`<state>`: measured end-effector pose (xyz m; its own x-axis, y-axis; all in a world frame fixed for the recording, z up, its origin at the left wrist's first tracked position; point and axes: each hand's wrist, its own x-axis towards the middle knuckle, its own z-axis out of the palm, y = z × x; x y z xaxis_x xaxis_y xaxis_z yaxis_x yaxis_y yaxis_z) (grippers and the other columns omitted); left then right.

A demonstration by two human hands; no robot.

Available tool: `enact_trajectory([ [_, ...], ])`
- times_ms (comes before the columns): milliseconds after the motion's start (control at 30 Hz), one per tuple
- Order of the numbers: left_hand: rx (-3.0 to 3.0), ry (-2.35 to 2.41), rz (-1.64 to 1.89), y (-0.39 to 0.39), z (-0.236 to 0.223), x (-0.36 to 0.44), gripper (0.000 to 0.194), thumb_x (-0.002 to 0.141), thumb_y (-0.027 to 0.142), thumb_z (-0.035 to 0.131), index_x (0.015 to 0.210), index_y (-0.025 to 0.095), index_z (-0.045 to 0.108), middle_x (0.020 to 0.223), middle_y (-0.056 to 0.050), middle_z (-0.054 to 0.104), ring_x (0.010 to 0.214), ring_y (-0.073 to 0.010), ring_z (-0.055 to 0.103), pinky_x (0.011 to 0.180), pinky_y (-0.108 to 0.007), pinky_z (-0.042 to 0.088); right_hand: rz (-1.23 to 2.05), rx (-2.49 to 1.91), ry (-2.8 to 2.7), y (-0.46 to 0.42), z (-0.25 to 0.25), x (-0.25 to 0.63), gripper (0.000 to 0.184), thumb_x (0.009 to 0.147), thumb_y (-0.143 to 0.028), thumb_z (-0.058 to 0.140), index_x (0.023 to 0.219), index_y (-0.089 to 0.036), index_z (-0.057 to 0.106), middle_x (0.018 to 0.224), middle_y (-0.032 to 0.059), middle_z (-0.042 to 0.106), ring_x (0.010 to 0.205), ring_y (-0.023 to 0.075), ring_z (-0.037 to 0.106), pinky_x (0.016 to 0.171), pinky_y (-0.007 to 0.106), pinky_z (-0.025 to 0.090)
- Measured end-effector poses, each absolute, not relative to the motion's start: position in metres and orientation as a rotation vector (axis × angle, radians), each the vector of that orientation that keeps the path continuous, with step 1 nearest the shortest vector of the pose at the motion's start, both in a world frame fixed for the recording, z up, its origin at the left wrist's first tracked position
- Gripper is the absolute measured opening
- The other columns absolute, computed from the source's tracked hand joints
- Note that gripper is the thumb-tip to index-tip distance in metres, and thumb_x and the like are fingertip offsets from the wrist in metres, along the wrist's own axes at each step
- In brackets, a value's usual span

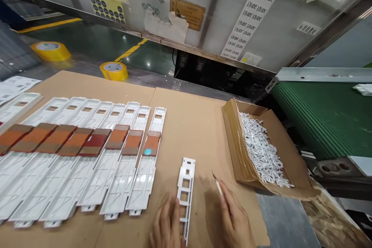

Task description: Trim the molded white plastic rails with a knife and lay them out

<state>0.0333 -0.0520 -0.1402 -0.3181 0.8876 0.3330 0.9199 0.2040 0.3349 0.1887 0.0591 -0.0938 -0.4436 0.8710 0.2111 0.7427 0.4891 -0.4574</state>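
A narrow white plastic strip [185,192] with a row of square openings lies on the cardboard in front of me. My left hand [166,223] is closed on its lower left edge, with the near end partly hidden by the fingers. My right hand [236,219], just right of the strip, pinches a slim pointed tool [217,186] that has a pale handle and a dark tip, like a craft knife. Its tip points up and away, apart from the strip. Left of these, several long white plastic trays [142,186] lie side by side, crossed by brown and orange pads [132,142].
An open cardboard box [232,139] of small white plastic pieces [261,147] stands at the right. Two yellow tape rolls [114,71] sit at the table's far side. A labelled panel [215,7] hangs across the back, with a green ribbed conveyor [322,120] far right.
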Motion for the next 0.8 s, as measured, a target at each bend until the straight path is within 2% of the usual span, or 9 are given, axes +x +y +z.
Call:
enact_trajectory([
  [67,-1.865,-2.310,-0.690,-0.043,-0.128,0.024,0.071,0.077,0.019,0.041,0.143,0.010,0.016,0.127,-0.019,0.052,0.114,-0.0307,0.047,0.084,-0.044,0.037,0.447,-1.287,-2.331,0.062,-0.094,0.183,0.034,0.096,-0.021,0.034,0.129,-0.021,0.042,0.115,0.0073,0.061,0.106,0.0135,0.059,0.081,0.019,0.050],
  [200,-2.094,-2.167,-0.618,-0.016,-0.109,0.006,0.066,0.077,0.022,0.044,0.141,0.019,0.026,0.140,-0.006,0.042,0.130,-0.0230,0.030,0.094,-0.041,0.027,0.424,-1.226,-2.405,0.073,-0.090,0.169,0.031,0.096,-0.023,0.032,0.124,-0.018,0.045,0.099,0.0080,0.063,0.090,0.0142,0.064,0.072,0.020,0.052],
  [300,-2.206,-2.092,-0.495,-0.006,-0.111,0.003,0.058,0.078,0.026,0.045,0.136,0.019,0.038,0.142,-0.002,0.039,0.133,-0.0186,0.023,0.095,-0.037,0.023,0.269,-1.252,-2.504,0.081,-0.081,0.158,0.030,0.097,-0.029,0.031,0.120,-0.020,0.049,0.083,0.0044,0.063,0.073,0.0151,0.065,0.059,0.022,0.051],
  [400,-2.181,-2.166,-0.557,-0.009,-0.122,0.010,0.054,0.076,0.026,0.044,0.130,0.019,0.046,0.138,-0.001,0.043,0.134,-0.0163,0.020,0.091,-0.037,0.025,0.090,-1.248,-2.580,0.087,-0.075,0.147,0.033,0.098,-0.033,0.028,0.110,-0.023,0.056,0.071,0.0008,0.061,0.059,0.0146,0.063,0.047,0.022,0.045],
  [533,-2.147,-2.207,-0.657,-0.016,-0.133,0.017,0.051,0.076,0.028,0.043,0.125,0.019,0.052,0.134,-0.001,0.048,0.136,-0.0140,0.017,0.090,-0.036,0.026,0.018,-1.231,-2.648,0.091,-0.076,0.140,0.038,0.099,-0.032,0.024,0.098,-0.024,0.061,0.067,-0.0003,0.061,0.056,0.0138,0.063,0.045,0.023,0.040],
  [667,-2.108,-2.231,-0.727,-0.014,-0.133,0.019,0.045,0.080,0.037,0.044,0.120,0.019,0.056,0.129,-0.001,0.052,0.136,-0.0127,0.018,0.088,-0.035,0.027,0.003,-1.209,-2.693,0.094,-0.079,0.139,0.038,0.099,-0.032,0.023,0.094,-0.023,0.060,0.069,-0.0008,0.062,0.057,0.0130,0.063,0.048,0.023,0.040],
  [800,-2.074,-2.219,-0.790,-0.012,-0.133,0.021,0.043,0.082,0.036,0.043,0.116,0.016,0.058,0.125,-0.003,0.057,0.135,-0.0133,0.019,0.088,-0.034,0.028,0.025,-1.191,-2.712,0.096,-0.078,0.139,0.038,0.099,-0.033,0.024,0.093,-0.023,0.060,0.066,-0.0018,0.061,0.057,0.0128,0.062,0.049,0.023,0.040],
])
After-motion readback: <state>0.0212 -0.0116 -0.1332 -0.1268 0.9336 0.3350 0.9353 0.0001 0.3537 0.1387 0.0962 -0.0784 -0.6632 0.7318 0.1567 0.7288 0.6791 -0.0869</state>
